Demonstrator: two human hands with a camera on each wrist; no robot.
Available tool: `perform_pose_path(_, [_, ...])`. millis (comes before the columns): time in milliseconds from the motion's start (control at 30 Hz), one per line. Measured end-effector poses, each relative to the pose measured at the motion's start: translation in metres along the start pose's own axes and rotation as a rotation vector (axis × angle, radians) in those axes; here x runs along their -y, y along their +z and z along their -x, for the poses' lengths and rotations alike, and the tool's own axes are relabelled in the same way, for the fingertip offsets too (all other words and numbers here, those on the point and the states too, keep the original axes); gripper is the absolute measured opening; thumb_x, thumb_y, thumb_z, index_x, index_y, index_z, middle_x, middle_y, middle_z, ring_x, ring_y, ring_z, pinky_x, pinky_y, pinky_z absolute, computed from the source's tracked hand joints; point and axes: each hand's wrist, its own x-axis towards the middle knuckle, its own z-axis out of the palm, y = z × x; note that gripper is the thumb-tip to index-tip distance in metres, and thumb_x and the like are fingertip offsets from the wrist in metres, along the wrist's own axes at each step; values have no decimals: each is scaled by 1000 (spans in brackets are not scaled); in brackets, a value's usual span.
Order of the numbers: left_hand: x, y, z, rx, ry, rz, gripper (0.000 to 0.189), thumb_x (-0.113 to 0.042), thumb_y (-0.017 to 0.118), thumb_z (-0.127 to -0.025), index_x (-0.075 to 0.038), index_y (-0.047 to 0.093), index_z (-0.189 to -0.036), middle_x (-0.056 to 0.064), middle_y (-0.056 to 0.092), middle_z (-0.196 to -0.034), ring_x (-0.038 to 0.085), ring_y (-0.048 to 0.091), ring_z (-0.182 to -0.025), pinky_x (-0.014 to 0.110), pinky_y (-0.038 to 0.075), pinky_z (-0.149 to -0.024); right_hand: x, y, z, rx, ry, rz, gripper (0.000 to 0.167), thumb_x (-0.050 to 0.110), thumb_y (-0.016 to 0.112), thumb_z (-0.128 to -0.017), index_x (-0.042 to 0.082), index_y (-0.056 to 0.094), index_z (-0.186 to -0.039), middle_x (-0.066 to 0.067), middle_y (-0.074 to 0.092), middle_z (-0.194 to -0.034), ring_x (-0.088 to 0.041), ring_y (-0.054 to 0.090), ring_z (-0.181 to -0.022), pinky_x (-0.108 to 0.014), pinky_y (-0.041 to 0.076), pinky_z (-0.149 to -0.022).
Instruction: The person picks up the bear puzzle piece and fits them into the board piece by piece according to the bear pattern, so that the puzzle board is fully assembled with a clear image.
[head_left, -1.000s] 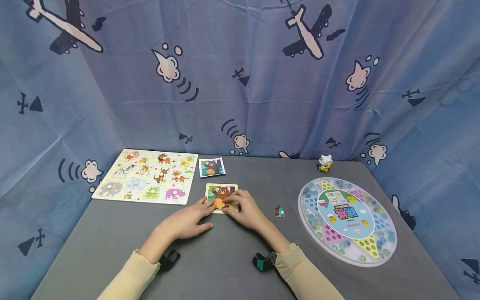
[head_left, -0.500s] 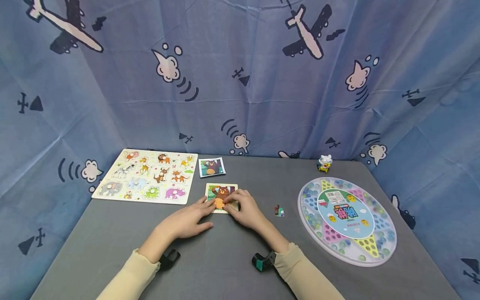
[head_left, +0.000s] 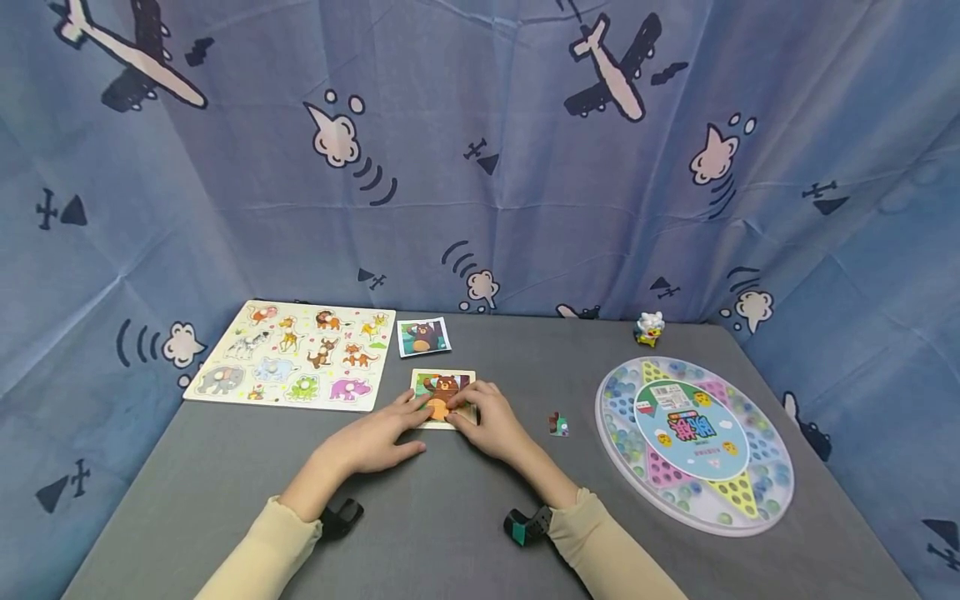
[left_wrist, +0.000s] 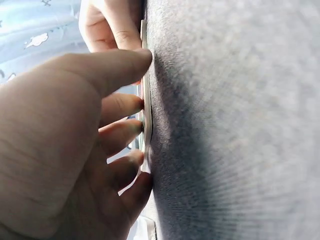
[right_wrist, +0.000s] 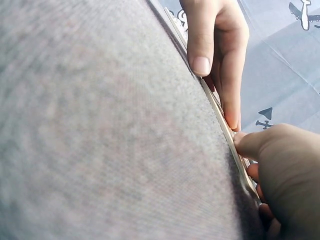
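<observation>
A small bear jigsaw puzzle (head_left: 444, 382) in a pale wooden frame lies on the grey table. My left hand (head_left: 378, 435) rests at its left side, fingers extended and fingertips on its surface. In the left wrist view the thumb of the left hand (left_wrist: 75, 130) reaches the near edge of the frame. My right hand (head_left: 491, 419) bends over the puzzle's right part, thumb and index finger close together at an orange puzzle piece (head_left: 438, 409). The right wrist view shows the right hand's thumb (right_wrist: 245, 144) at the frame's edge. Part of the puzzle is hidden under this hand.
A loose puzzle piece (head_left: 558, 424) lies right of the right hand. Behind the puzzle is a bear picture card (head_left: 424, 337). An animal peg board (head_left: 300, 395) lies left, a round marble game board (head_left: 693, 446) right, and a small figurine (head_left: 649, 327) at the back.
The orange piece sits more in line with the bear picture than a second ago. Both hands stay in nearly the same place.
</observation>
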Motion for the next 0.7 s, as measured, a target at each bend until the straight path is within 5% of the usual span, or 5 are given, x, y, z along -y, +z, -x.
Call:
perform_pose_path(300, [15,-2,-10,3,-29,9,55,-27,60,-110,-12,48,-161,11,28,-174,38,19,-162,59,30,-126,-2,0,0,3,-14,-10,11,16,80,-96,12,80,-105,-5,71,-112,-24,61,-108,-45,50,-93])
perform_pose_path(700, [14,-4,-10,-14,-2,-8,50,-22,57,-111,-9,51,-159,15,33,-172,41,23,-160,60,31,-125,1,-8,-2,24,-1,-31,17,21,81,-96,12,79,-112,-4,72,-114,-21,62,-99,-37,52,-85])
